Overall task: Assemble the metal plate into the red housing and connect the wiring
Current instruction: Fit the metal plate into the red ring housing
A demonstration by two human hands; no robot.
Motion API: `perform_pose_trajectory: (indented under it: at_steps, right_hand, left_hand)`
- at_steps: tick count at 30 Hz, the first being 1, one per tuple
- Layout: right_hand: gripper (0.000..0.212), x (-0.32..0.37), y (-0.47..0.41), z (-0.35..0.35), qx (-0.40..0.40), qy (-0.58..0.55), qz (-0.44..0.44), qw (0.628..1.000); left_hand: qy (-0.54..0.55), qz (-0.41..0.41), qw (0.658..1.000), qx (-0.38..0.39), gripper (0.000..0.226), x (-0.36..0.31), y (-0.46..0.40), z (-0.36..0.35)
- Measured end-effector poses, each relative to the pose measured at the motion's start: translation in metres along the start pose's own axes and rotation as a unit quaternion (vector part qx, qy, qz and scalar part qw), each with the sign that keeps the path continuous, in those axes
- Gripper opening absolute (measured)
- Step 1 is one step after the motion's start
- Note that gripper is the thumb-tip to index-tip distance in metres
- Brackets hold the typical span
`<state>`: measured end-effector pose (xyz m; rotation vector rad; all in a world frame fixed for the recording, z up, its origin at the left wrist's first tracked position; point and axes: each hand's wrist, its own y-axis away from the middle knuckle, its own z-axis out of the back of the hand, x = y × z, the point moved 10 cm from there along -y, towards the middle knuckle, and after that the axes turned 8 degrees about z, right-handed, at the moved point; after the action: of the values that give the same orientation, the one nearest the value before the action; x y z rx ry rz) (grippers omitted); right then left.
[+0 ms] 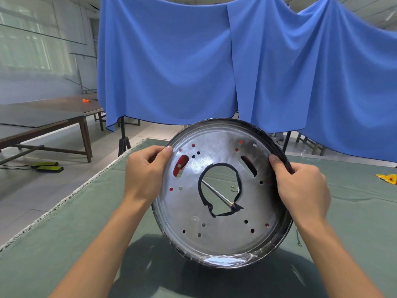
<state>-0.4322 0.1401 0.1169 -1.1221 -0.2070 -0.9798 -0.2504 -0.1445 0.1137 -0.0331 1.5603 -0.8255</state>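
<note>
Above the green table, left hand and right hand each grip the metal plate rim; turning it evenly should line its holes with the red housing behind.

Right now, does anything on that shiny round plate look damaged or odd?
Yes. The black edging around the metal plate's central opening is ragged: along the lower edge it kinks and has pulled away from the rim. Red shows through several holes. Both hands, left hand and right hand, hold the plate tilted.
</note>
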Motion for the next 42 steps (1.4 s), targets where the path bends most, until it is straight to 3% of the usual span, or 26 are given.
perform_pose_trajectory:
  at_steps: [15,26,32,42]
  right_hand:
    - [0.044,0.002,-0.003,-0.016,0.054,-0.027,0.02,0.998]
    - [0.054,0.004,0.001,-0.009,0.038,-0.03,0.001,0.999]
    - [0.044,0.005,-0.001,-0.019,0.086,-0.052,0.001,0.995]
    - [0.029,0.006,-0.002,-0.024,0.102,-0.06,0.005,0.993]
  left_hand:
    - [-0.005,-0.002,1.0,-0.004,0.024,0.001,0.0,0.003]
    - [0.01,-0.005,1.0,-0.008,0.022,0.002,0.0,0.003]
    - [-0.019,-0.02,1.0,-0.01,0.024,-0.001,0.001,0.002]
    - [-0.016,-0.002,1.0,-0.017,0.02,0.002,0.001,0.003]
